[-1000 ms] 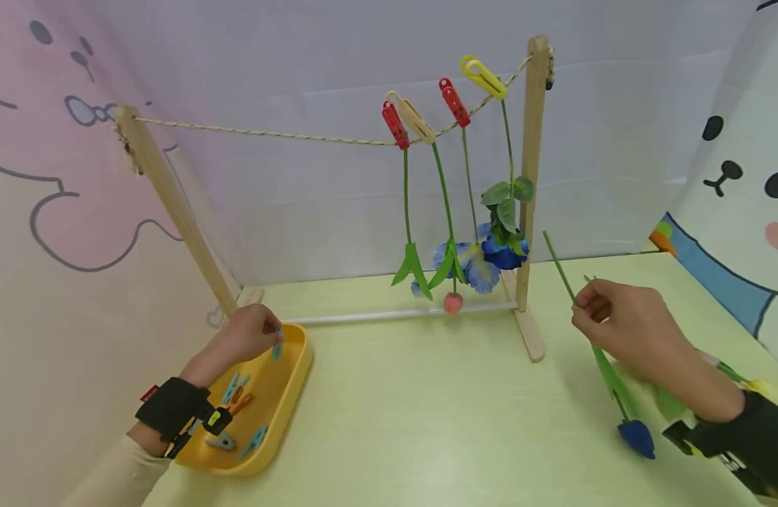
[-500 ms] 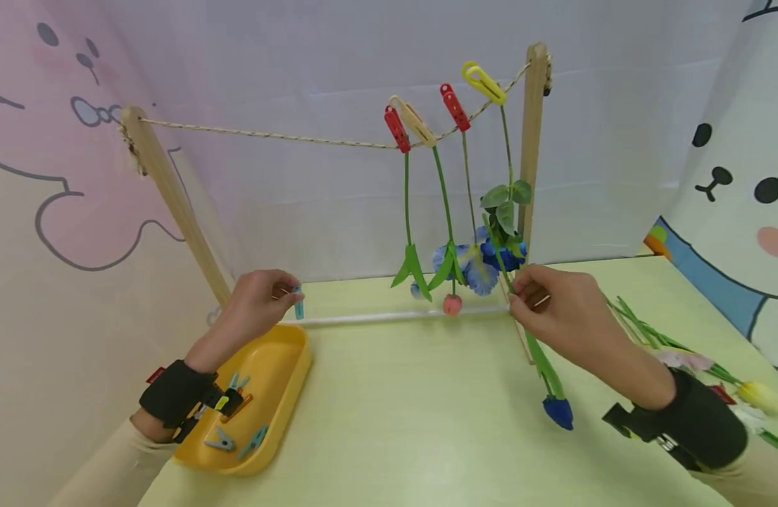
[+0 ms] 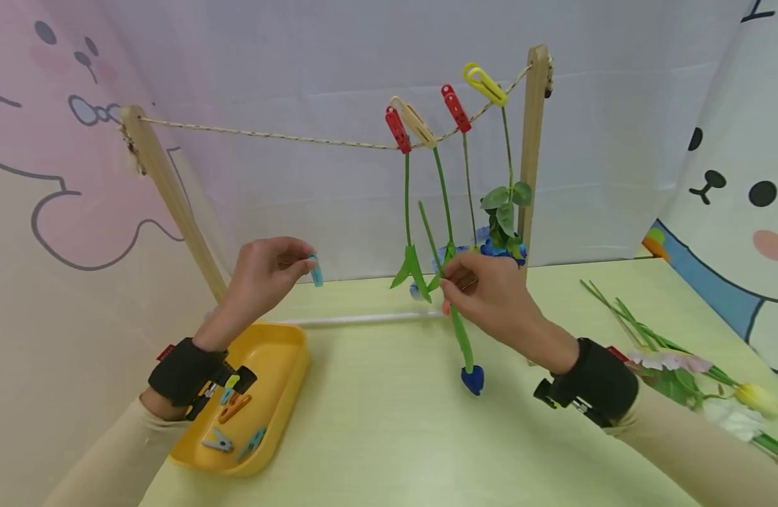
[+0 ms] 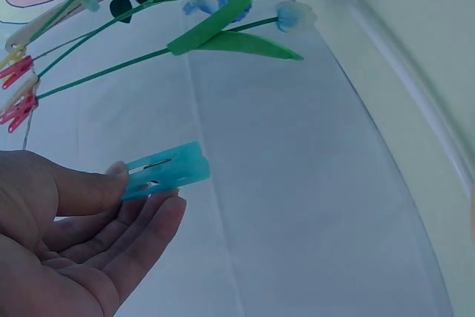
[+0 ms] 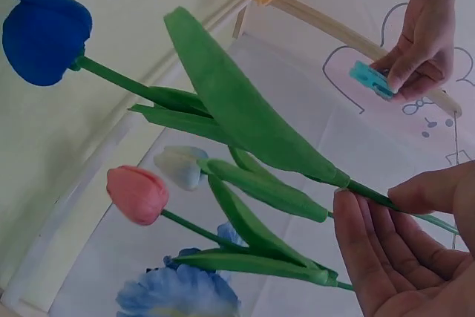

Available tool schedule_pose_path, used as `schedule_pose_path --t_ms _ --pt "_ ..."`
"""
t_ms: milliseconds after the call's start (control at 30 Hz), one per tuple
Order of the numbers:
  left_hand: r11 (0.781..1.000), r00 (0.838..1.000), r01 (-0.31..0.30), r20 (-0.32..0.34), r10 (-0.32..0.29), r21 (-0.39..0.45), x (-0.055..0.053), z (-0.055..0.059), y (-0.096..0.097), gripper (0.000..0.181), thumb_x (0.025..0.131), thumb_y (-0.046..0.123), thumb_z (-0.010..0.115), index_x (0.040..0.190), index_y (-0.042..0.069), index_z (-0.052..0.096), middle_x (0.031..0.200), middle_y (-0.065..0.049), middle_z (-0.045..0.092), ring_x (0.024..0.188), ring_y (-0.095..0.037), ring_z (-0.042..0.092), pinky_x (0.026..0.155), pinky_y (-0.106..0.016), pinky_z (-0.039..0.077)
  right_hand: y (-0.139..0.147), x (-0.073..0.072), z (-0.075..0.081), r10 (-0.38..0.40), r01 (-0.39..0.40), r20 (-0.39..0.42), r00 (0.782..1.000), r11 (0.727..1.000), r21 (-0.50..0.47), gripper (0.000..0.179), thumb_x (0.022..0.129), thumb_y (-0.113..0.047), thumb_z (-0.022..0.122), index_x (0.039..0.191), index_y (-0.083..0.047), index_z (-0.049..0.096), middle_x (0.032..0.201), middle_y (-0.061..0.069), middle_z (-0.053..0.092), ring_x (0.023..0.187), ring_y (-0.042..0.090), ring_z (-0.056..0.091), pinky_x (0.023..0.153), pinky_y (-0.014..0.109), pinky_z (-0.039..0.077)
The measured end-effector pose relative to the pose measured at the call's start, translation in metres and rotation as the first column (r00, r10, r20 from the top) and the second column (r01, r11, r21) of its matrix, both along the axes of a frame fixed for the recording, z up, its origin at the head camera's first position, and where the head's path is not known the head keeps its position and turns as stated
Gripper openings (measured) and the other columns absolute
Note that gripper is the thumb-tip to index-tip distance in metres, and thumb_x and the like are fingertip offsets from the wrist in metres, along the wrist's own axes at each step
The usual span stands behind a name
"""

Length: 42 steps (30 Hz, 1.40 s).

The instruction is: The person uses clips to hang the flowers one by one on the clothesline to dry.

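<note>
My left hand pinches a light blue clothespin between thumb and fingers, above the yellow tray. In the left wrist view that clothespin points away from the fingertips. My right hand pinches the green stem of a blue artificial tulip, its bloom hanging down. The right wrist view shows the blue bloom and a broad green leaf beyond the fingers. Behind the right hand, several flowers hang upside down from a rope, held by red, beige and yellow clothespins.
The rope spans two wooden posts, with a white bar low between them. A yellow tray at left holds several clothespins. Loose artificial flowers lie on the table at right.
My right hand has carried the blue tulip leftward from the right side to in front of the hanging flowers. My left hand has lifted the light blue clothespin up and rightward out of the tray.
</note>
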<state>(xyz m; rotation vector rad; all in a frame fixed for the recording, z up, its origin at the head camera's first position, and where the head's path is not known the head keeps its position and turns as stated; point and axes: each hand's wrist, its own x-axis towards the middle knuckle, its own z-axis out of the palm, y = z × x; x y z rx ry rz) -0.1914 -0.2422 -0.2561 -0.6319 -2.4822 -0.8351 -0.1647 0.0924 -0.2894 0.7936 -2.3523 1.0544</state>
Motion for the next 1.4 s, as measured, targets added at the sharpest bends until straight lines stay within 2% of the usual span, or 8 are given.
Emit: schedule_pose_path --t_ms 100,367,567,800,967,1133,1233,1400 --pt "0.999 0.999 0.024 -0.027 -0.023 0.039 -0.002 0.011 0.005 0.012 0.086 0.004 0.073 0.097 -0.001 0.075 0.088 -0.013 0.075 0.075 -0.023 0.072 0.071 -0.039 0.060 -0.013 -0.005 0.003 0.028 -0.028 -0.003 1.000 0.999 -0.017 0.005 0.086 -0.007 0.072 0.091 -0.004 0.071 0.079 0.003 0.073 0.067 0.012 0.069 0.061 0.030 0.060" --pt "0.989 0.993 0.078 -0.101 -0.065 0.125 -0.007 0.052 0.029 0.015 0.086 0.013 0.074 0.097 0.004 0.077 0.089 -0.004 0.076 0.080 -0.010 0.073 0.073 -0.010 0.054 -0.038 -0.026 0.009 0.057 -0.057 -0.004 0.998 0.997 -0.045 0.007 0.088 -0.009 0.070 0.093 -0.003 0.071 0.083 0.006 0.073 0.072 0.013 0.069 0.066 0.030 0.060" --pt "0.979 0.986 0.121 -0.135 -0.100 0.161 -0.011 0.073 0.049 0.016 0.085 0.016 0.075 0.096 0.004 0.078 0.087 -0.003 0.077 0.080 -0.009 0.073 0.074 -0.014 0.056 -0.047 -0.035 0.011 0.026 -0.025 0.021 0.999 0.998 -0.050 0.008 0.088 -0.013 0.071 0.093 -0.008 0.073 0.083 0.003 0.074 0.071 0.011 0.070 0.067 0.027 0.059" --pt "0.963 0.972 0.176 -0.190 -0.138 0.202 -0.014 0.094 0.067 0.015 0.083 0.011 0.077 0.094 0.001 0.079 0.086 -0.008 0.077 0.079 -0.012 0.074 0.072 -0.013 0.056 -0.053 -0.041 0.016 0.075 -0.072 0.039 0.996 0.994 -0.081 0.010 0.090 -0.012 0.070 0.095 -0.005 0.073 0.085 0.007 0.075 0.071 0.012 0.070 0.068 0.027 0.059" --pt "0.958 0.978 0.148 -0.183 -0.104 0.247 -0.005 0.114 0.083 0.015 0.084 0.005 0.075 0.095 -0.005 0.077 0.088 -0.017 0.076 0.080 -0.017 0.074 0.071 -0.012 0.055 -0.056 -0.046 0.019 0.077 -0.073 0.035 0.996 0.993 -0.090 0.010 0.091 -0.012 0.069 0.094 -0.004 0.073 0.084 0.006 0.074 0.071 0.011 0.070 0.067 0.027 0.059" --pt "0.937 0.971 0.167 -0.214 -0.102 0.307 0.003 0.133 0.096 0.014 0.085 0.000 0.073 0.094 -0.012 0.075 0.089 -0.024 0.074 0.079 -0.017 0.074 0.074 -0.017 0.056 -0.059 -0.050 0.026 0.060 -0.059 0.005 0.998 0.993 -0.101 0.009 0.089 -0.010 0.070 0.093 -0.003 0.073 0.083 0.006 0.074 0.069 0.012 0.069 0.065 0.028 0.059" --pt "0.926 0.968 0.178 -0.229 -0.103 0.334 0.000 0.140 0.099 0.015 0.085 0.000 0.073 0.093 -0.012 0.075 0.089 -0.024 0.074 0.078 -0.013 0.074 0.076 -0.020 0.058 -0.060 -0.051 0.030 0.052 -0.051 0.004 0.999 0.994 -0.100 0.010 0.089 -0.011 0.070 0.094 -0.003 0.073 0.083 0.006 0.074 0.069 0.012 0.069 0.066 0.028 0.058" --pt "0.932 0.970 0.161 -0.225 -0.090 0.325 -0.011 0.143 0.102 0.015 0.086 0.002 0.072 0.095 -0.010 0.076 0.092 -0.022 0.074 0.081 -0.015 0.074 0.077 -0.020 0.057 -0.060 -0.054 0.033 0.044 -0.042 0.018 0.999 0.994 -0.100 0.011 0.090 -0.012 0.069 0.095 -0.002 0.073 0.084 0.007 0.074 0.070 0.013 0.069 0.066 0.028 0.058"
